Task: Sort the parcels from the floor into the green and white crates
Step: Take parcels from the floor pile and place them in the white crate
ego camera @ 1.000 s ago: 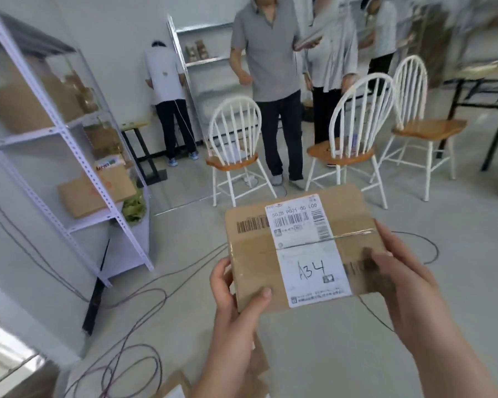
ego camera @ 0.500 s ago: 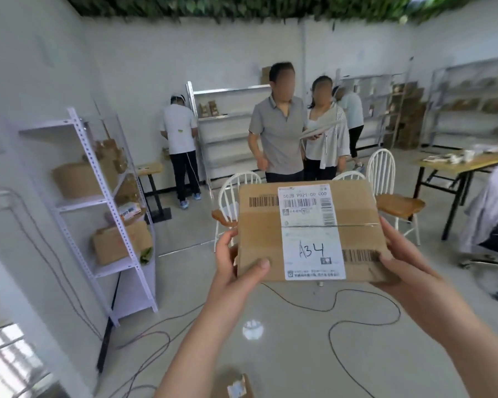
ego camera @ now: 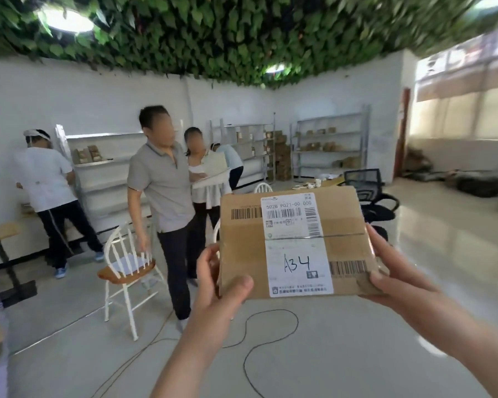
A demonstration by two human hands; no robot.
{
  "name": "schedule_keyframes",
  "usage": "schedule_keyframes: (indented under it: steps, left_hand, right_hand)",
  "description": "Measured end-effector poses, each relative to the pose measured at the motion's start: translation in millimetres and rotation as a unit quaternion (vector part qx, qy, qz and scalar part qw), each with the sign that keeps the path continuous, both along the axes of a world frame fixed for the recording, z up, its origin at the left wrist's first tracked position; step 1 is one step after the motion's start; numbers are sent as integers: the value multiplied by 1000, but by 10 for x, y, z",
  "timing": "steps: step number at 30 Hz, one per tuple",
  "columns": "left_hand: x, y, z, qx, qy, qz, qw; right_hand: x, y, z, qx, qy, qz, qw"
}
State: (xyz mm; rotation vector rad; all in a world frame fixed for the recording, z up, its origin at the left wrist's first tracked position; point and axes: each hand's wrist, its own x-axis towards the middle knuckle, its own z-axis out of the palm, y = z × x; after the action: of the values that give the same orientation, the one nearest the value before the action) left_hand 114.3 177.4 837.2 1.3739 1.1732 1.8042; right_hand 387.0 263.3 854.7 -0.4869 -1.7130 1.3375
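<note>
Spreading over the whole room, a ceiling of green leaves [ego camera: 213,30] hangs above white walls and metal shelves [ego camera: 328,145] stocked with brown boxes. A person in a grey shirt [ego camera: 164,182] stands ahead to your left, beside a white chair [ego camera: 127,262] with a wooden seat; a black office chair [ego camera: 368,196] sits further back on your right. You hold a brown cardboard parcel [ego camera: 242,248] up in the air in front of you, well off the floor, its white label [ego camera: 296,245] marked A34 facing you. Your left hand [ego camera: 213,278] grips its left edge, thumb curled over the near face; your right hand [ego camera: 394,271] clamps the right edge the same way. A thin dark cable [ego camera: 270,326] loops across the floor below.
</note>
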Motion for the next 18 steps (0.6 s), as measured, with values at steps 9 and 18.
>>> schedule_keyframes:
  steps: [9,18]
  left_hand:
    - [1402,476,26,14,11,-276,961]
    - [3530,-127,-192,-13,28,-532,846]
  right_hand:
    - [1505,-1095,-75,-18,8,-276,961]
    - [2752,-3201,-225,-48,2,-509,859]
